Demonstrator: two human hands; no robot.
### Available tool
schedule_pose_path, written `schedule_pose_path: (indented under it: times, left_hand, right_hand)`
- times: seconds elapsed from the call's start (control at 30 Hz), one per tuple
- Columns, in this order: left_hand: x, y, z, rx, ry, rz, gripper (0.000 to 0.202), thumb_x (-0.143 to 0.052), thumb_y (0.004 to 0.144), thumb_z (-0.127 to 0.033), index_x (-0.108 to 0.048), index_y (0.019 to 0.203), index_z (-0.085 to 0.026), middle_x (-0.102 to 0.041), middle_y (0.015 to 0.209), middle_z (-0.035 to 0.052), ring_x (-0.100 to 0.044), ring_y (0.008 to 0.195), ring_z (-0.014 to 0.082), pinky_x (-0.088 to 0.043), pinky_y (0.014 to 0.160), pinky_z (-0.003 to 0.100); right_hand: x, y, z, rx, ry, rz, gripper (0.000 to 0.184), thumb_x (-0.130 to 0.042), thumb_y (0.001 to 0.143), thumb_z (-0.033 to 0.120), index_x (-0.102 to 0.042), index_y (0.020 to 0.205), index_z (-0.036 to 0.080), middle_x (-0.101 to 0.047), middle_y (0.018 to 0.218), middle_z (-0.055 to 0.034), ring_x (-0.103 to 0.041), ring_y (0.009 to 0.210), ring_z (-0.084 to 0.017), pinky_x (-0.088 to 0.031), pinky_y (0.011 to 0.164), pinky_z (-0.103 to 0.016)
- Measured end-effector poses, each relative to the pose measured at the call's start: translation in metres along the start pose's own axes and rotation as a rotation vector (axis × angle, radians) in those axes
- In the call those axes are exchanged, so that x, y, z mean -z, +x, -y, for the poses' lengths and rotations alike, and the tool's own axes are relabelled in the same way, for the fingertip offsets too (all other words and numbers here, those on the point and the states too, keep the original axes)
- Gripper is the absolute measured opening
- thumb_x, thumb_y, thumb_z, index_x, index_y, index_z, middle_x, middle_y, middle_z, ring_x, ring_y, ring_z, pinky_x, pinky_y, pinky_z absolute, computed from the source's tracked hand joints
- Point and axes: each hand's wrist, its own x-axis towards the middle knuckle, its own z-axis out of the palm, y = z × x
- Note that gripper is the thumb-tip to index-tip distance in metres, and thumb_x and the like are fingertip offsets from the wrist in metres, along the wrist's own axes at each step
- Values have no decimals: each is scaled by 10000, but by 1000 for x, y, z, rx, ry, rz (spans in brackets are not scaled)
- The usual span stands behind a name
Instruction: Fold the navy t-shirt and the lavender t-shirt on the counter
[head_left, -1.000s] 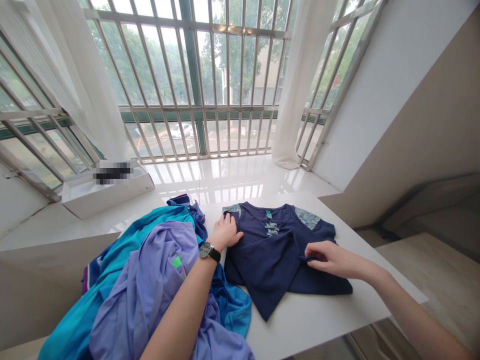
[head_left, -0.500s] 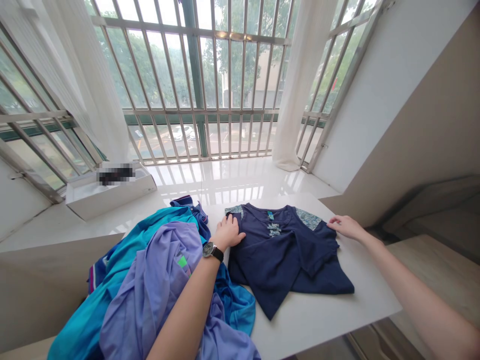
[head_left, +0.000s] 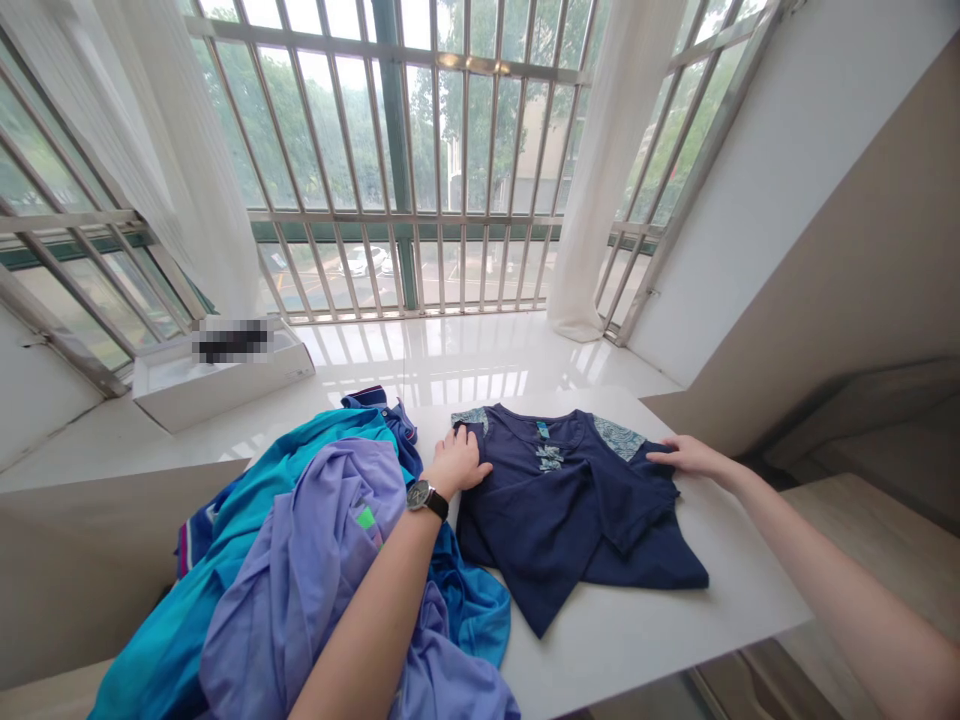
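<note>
A navy blue shirt (head_left: 559, 500) lies on the white table, its sleeves folded in across the front. Pale patterned patches cover its shoulders, and small patterned bows sit below the neckline. My left hand (head_left: 459, 462), with a black-strapped watch on the wrist, rests on the shirt's left shoulder edge, fingers spread and thumb out to the side. At the opposite shoulder, my right hand (head_left: 696, 457) pinches the fabric between thumb and fingers. Beneath my left forearm is a loose heap of clothes, including a lavender garment (head_left: 307, 560) and a teal garment (head_left: 247, 535).
The white table (head_left: 630, 640) meets a glossy window sill (head_left: 450, 350). An open white box (head_left: 232, 390) stands on the sill at left. Barred windows and white curtains (head_left: 589, 200) rise behind. A sloping wall (head_left: 780, 230) closes off the right side.
My right hand has shifted slightly left, its fingertips further onto the shirt's shoulder edge. My left hand and the shirt stay nearly where they were.
</note>
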Motion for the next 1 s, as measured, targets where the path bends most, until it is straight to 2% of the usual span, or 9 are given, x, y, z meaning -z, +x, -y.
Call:
schedule_pose_path:
  times: [0.13, 0.27, 0.4, 0.57, 0.63, 0.7, 0.83, 0.9, 1.0]
  left_hand:
    - [2, -1, -1, -3, 6, 5, 722, -428, 904, -546, -334, 1456, -89, -235, 1571, 224, -248, 1425, 402, -295, 1100, 525]
    - [1, 0, 0, -2, 12, 5, 722, -428, 907, -545, -329, 1461, -92, -244, 1568, 221, -251, 1422, 403, -297, 1097, 525]
    - [1, 0, 0, -9, 14, -2, 726, -429, 910, -540, -329, 1460, -77, -250, 1563, 231, -256, 1417, 409, -300, 1093, 534]
    - [1, -1, -1, -10, 16, -10, 736, -434, 909, -540, -330, 1458, -61, -256, 1560, 234, -260, 1414, 411, -306, 1092, 533]
    - [0, -1, -1, -11, 20, -13, 735, -435, 908, -543, -335, 1456, -64, -255, 1561, 229, -260, 1414, 408, -307, 1094, 526]
    - [0, 0, 0, -12, 22, -16, 731, -429, 908, -549, -338, 1454, -72, -257, 1561, 226, -263, 1413, 407, -307, 1094, 525]
    - [-1, 1, 2, -17, 22, -11, 732, -420, 908, -564, -335, 1457, -89, -262, 1559, 227, -270, 1411, 403, -305, 1090, 530]
    - [0, 1, 2, -19, 22, -6, 734, -421, 908, -564, -333, 1458, -86, -257, 1560, 229, -271, 1411, 404, -306, 1090, 529]
    - [0, 1, 2, -18, 17, -1, 736, -424, 906, -562, -332, 1459, -85, -254, 1562, 226, -272, 1410, 404, -309, 1089, 528]
  right_hand:
    - [2, -5, 6, -82, 156, 24, 405, -808, 546, 487, -696, 773, 170, -742, 792, -87, -681, 768, -255, -532, 626, -308]
    - [-2, -15, 7, -113, 307, 25, 460, -809, 572, 487, -665, 882, 180, -745, 870, -101, -691, 764, -231, -540, 606, -291]
    - [-8, -18, 4, -73, 216, 28, 486, -772, 595, 509, -666, 924, 167, -729, 757, -94, -675, 670, -246, -512, 523, -305]
    - [-22, -11, 17, 21, -85, -357, 305, -722, 593, 409, -675, 792, 184, -726, 774, -87, -685, 822, -291, -510, 626, -313]
    - [-31, -10, 28, 31, -170, -423, 250, -719, 583, 371, -659, 749, 192, -705, 704, -55, -685, 776, -272, -503, 658, -311]
    - [-42, -11, 39, 6, -114, -383, 261, -721, 598, 387, -645, 756, 193, -684, 650, -34, -678, 691, -242, -501, 624, -303]
    - [-51, -16, 52, -74, 267, -158, 386, -738, 658, 490, -635, 844, 168, -699, 699, -72, -654, 592, -189, -519, 547, -292]
    - [-45, -17, 50, -55, 396, -146, 419, -757, 659, 506, -637, 865, 162, -711, 771, -99, -647, 601, -171, -527, 540, -285]
    - [-31, -18, 40, 12, 439, -189, 445, -796, 618, 496, -658, 879, 163, -709, 790, -85, -643, 638, -165, -531, 550, -275]
